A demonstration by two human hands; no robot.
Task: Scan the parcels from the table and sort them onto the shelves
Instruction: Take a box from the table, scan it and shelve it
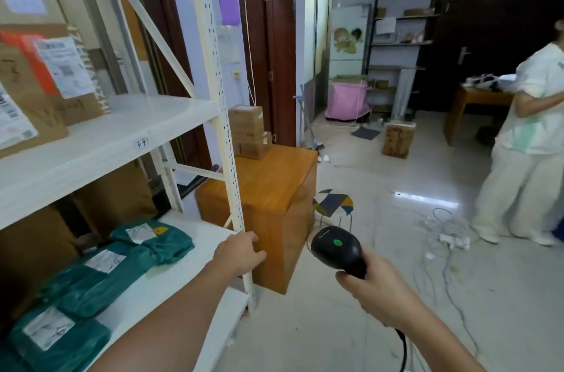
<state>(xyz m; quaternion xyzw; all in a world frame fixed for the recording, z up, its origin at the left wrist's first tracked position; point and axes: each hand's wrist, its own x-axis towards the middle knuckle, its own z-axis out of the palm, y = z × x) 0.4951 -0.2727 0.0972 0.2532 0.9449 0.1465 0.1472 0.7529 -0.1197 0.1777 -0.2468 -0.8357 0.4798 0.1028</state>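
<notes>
My right hand (378, 292) grips a black barcode scanner (338, 246) by its handle, head pointing away, green dot on top. My left hand (241, 252) hangs beside the white shelf upright (227, 142), fingers loosely curled, holding nothing. The white shelving (122, 133) fills the left side. Its lower shelf carries several teal parcel bags (100, 277) with white labels. The upper shelf, marked 34, holds cardboard boxes (33, 88) with shipping labels. Two stacked cardboard parcels (248, 133) sit on a wooden table (274, 197) just past the shelf.
A small patterned stool (334, 204) stands by the table. Another person (531, 139) stands at the right. Cables and a power strip (451, 239) lie on the tiled floor. A cardboard box (398, 139) and a pink-covered cart (346, 100) sit farther back.
</notes>
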